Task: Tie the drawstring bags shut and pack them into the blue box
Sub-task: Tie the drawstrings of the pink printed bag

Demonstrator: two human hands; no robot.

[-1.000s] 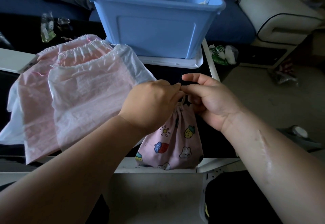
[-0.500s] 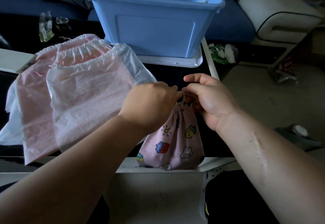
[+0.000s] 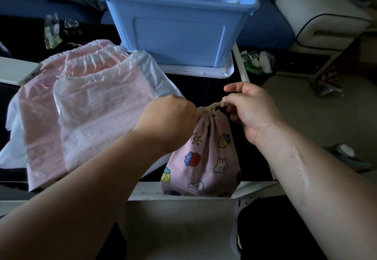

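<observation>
Two hands are working on one small printed pouch (image 3: 204, 157), which is hanging upright in front of the blue box (image 3: 175, 35), on the person's side of it. The right hand (image 3: 251, 113) is pinching the pale drawstring (image 3: 214, 105) between thumb and curled fingers and drawing it sideways, away from the gathered neck. The left hand (image 3: 169, 121) is bunching tight against the neck's other side, and I'm guessing it is bracing there so the pull cinches the knot instead of dragging the pouch. Its fingertips are hiding behind its own knuckles, so I'm only judging that it is gripping the cord's other end and not the cloth. The knot itself is looking too small to read as finished or loose. Several pink plastic bags (image 3: 91, 106) are lying flat to the left of the box, fanned out and overlapping, probably waiting their turn. Something pale is showing inside the box, but the near wall is cutting most of it off.
</observation>
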